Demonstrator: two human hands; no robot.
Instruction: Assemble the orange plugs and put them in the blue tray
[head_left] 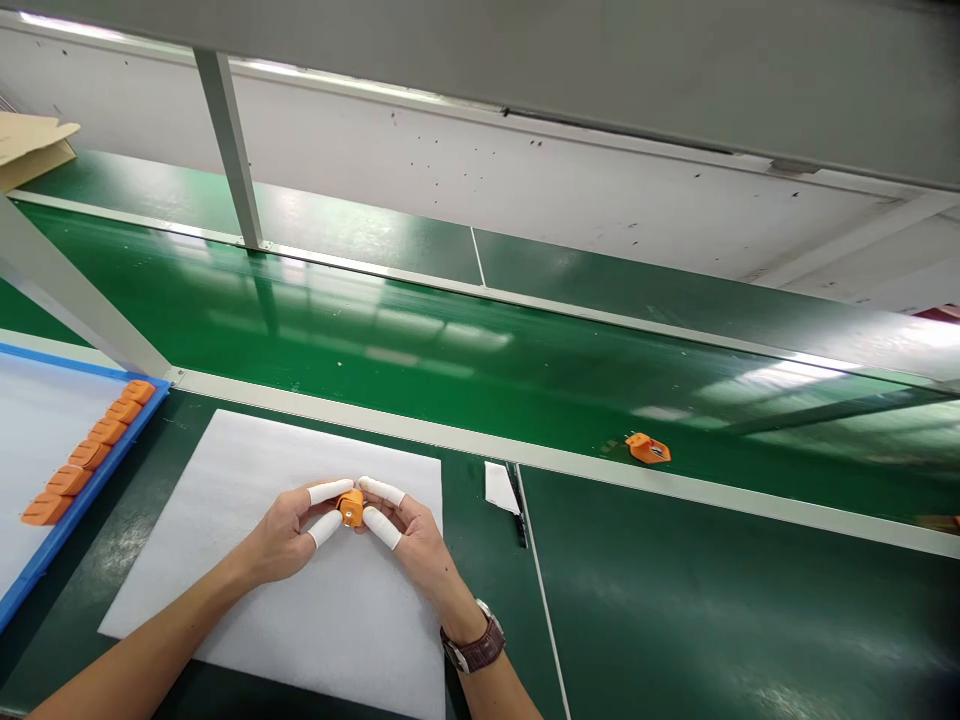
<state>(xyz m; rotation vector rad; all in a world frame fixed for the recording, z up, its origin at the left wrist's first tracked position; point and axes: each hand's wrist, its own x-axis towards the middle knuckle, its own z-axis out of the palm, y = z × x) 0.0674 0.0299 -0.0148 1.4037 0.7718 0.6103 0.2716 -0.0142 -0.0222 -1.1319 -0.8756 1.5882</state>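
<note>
My left hand and my right hand meet over a white foam sheet near the bench's front. Both wear white finger cots on thumb and forefinger. Between those fingertips they pinch a small orange plastic part, held just above the sheet. A brown watch sits on my right wrist. A second orange part lies alone on the green conveyor belt to the right, well away from both hands.
A blue-edged tray at the left carries a row of several orange parts along its right rim. A small white slip lies beside the foam. A grey post and slanted bar rise at left. Cardboard at far left.
</note>
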